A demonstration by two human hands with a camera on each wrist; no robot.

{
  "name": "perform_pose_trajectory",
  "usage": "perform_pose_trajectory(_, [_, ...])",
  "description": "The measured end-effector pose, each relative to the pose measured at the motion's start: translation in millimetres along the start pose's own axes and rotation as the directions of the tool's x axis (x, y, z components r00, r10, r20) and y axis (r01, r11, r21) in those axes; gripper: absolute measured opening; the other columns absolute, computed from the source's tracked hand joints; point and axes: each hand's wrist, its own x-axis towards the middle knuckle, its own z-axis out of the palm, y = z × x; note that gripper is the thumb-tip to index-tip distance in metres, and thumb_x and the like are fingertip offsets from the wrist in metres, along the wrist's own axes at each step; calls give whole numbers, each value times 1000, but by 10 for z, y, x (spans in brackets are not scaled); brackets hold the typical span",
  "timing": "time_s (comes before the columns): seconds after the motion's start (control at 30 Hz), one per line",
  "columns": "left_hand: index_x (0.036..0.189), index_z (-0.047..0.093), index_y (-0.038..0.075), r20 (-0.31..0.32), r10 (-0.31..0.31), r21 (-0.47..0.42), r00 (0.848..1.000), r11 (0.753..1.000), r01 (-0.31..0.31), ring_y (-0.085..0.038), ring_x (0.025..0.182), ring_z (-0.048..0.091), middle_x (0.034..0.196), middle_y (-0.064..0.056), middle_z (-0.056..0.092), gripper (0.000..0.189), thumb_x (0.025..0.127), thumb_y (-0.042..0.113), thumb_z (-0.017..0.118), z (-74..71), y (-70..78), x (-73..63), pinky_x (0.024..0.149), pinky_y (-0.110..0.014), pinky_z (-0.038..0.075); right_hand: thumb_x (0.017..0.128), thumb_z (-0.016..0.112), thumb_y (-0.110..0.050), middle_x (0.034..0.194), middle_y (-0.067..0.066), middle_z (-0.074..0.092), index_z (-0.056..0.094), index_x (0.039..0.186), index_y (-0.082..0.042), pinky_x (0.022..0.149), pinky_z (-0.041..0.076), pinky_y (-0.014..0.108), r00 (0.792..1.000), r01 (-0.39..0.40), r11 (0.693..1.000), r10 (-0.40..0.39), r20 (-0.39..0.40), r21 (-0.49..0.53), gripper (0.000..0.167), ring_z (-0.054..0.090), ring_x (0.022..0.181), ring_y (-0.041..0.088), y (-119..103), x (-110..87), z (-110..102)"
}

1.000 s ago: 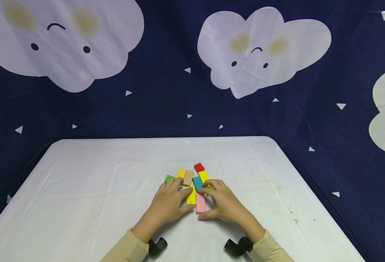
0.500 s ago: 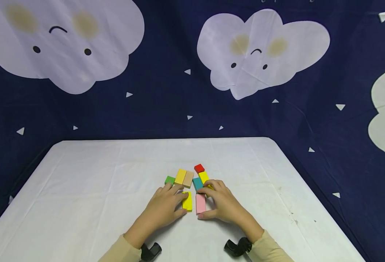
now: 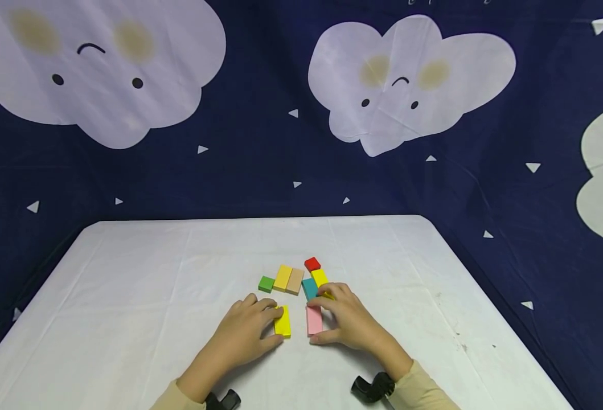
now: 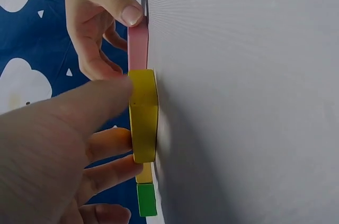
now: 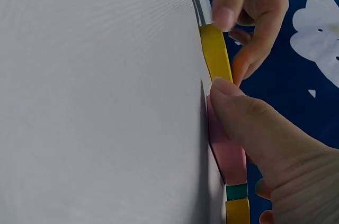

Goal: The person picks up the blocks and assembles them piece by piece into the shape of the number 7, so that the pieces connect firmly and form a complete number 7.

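My left hand pinches a yellow block lying on the table, thumb at its near end and index finger at its far end. To the right, my right hand pinches a pink block the same way; its thumb presses the near end in the right wrist view. A strip of white cloth separates these two blocks. Just beyond the pink one lies a teal block, beside a second yellow block that the right fingers partly cover.
Farther back, a green block, another yellow block and a tan block form a row. A red block sits behind them to the right. The white-covered table ends at a dark blue cloud-print cloth.
My left hand has slid its yellow block left and toward me, away from the pink block, uncovering the green block. The right hand has stayed nearly still on the pink block.
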Motion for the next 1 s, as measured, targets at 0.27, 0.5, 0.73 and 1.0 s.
perform_pose_trajectory(0.27, [114, 73, 20, -53, 2, 6, 999, 1000, -2, -14, 93, 50, 119, 2, 69, 53, 76, 56, 78, 4, -17, -45, 82, -36, 43, 70, 84, -54, 128, -5, 48, 64, 125, -30, 106, 36, 48, 999, 2, 1000, -2, 40, -4, 63, 37, 126, 18, 17, -11, -8])
perform_pose_trajectory(0.5, [123, 69, 18, -70, -16, -31, 997, 999, 14, -12, 93, 51, 122, 5, 68, 60, 76, 55, 78, 36, -49, -87, 82, -35, 43, 68, 88, -50, 117, -10, 47, 64, 116, -26, 100, 36, 42, 999, 11, 1000, -12, 39, 21, 59, 36, 117, 12, 9, -22, -21])
perform_pose_trajectory(0.73, [125, 68, 17, -66, -30, -45, 997, 999, 27, -13, 96, 52, 122, 4, 67, 62, 77, 55, 78, 28, -83, -120, 82, -36, 44, 65, 89, -49, 120, -11, 48, 62, 114, -26, 104, 37, 43, 999, 14, 997, -17, 41, 71, 60, 36, 120, 11, 1, -56, -51])
perform_pose_trajectory(1.0, [122, 69, 16, -69, -39, -69, 997, 997, 34, -13, 95, 50, 119, 3, 67, 61, 75, 54, 79, 20, -125, -156, 83, -37, 44, 65, 91, -42, 120, -7, 54, 62, 116, -21, 107, 36, 48, 1000, 3, 999, -3, 6, 44, 62, 40, 122, 15, 67, -149, -105])
